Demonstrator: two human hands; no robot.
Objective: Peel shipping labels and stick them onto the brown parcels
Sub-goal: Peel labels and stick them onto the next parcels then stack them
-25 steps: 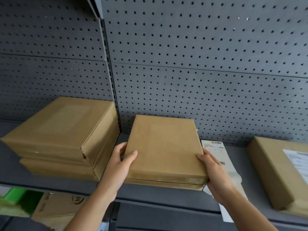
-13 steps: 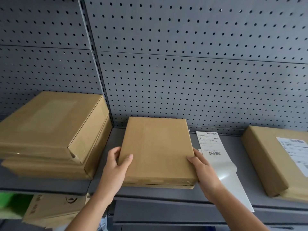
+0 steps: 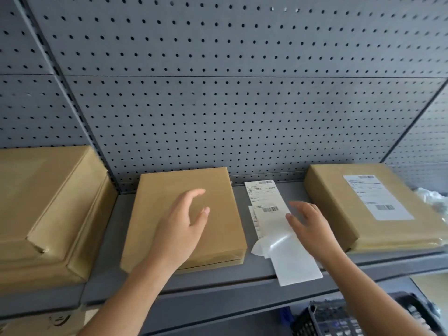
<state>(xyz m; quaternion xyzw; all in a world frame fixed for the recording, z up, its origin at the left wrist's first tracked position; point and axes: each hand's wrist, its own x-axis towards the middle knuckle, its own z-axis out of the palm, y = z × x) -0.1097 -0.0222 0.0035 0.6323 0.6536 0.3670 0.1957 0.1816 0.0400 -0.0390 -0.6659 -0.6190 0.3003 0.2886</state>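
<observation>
Head view: my left hand (image 3: pixel 184 221) hovers empty over the flat brown cardboard parcel (image 3: pixel 186 219) on the grey metal shelf (image 3: pixel 218 284). My right hand (image 3: pixel 312 229), also empty, hovers over the thin white label strip (image 3: pixel 269 214) beside it. Flimsy and curling; I'd pinch its lifted lower corner.

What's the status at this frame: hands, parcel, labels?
Left hand open over middle parcel, right hand open over label strip. Middle parcel flat on shelf, unlabelled. Nothing in the way.
</observation>
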